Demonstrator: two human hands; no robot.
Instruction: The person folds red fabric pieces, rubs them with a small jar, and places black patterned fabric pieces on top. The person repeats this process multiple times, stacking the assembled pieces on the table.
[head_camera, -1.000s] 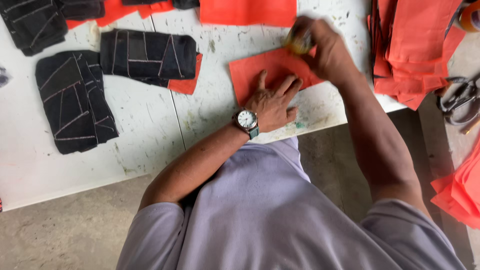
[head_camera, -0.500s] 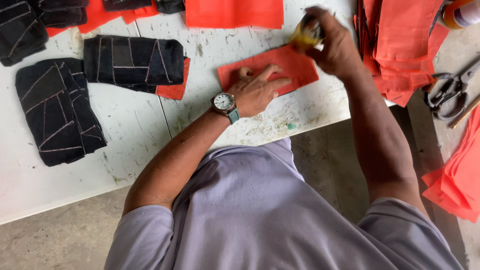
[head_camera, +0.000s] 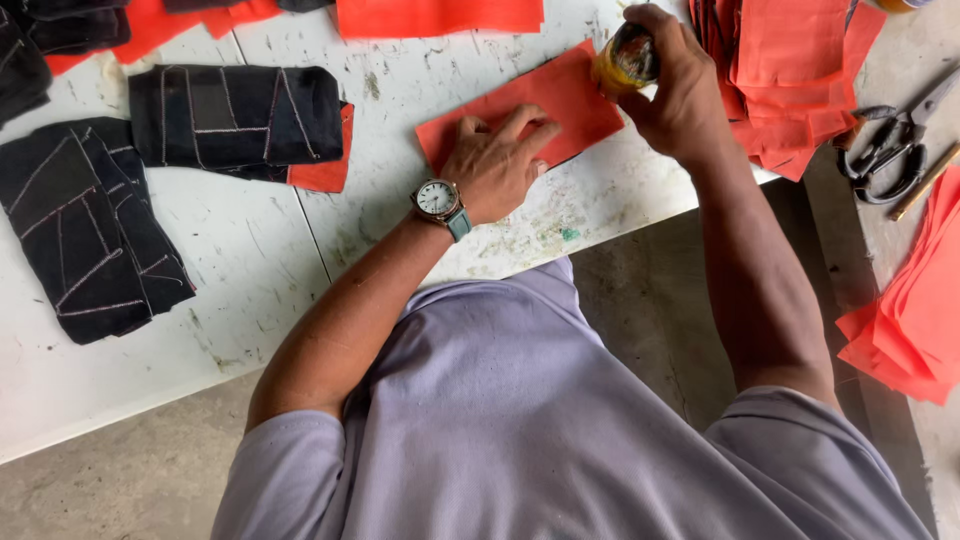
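Two hands: my left hand (head_camera: 497, 160) flat, pinning the orange-red rectangular fabric piece (head_camera: 520, 110); my right hand (head_camera: 672, 85) clenched round a small yellow bottle (head_camera: 624, 60), kept pressed steadily along the far-right edge.

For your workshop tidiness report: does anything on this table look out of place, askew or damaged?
Nothing looks damaged. The white table is scuffed and stained near its edge. The scissors lie loose beside the orange stack.

red fabric piece (head_camera: 545, 105): rectangular, flat, tilted, near counter's front edge, partly covered | small yellowish bottle (head_camera: 625, 60): dark cap, tipped onto the fabric's right end, mostly hidden
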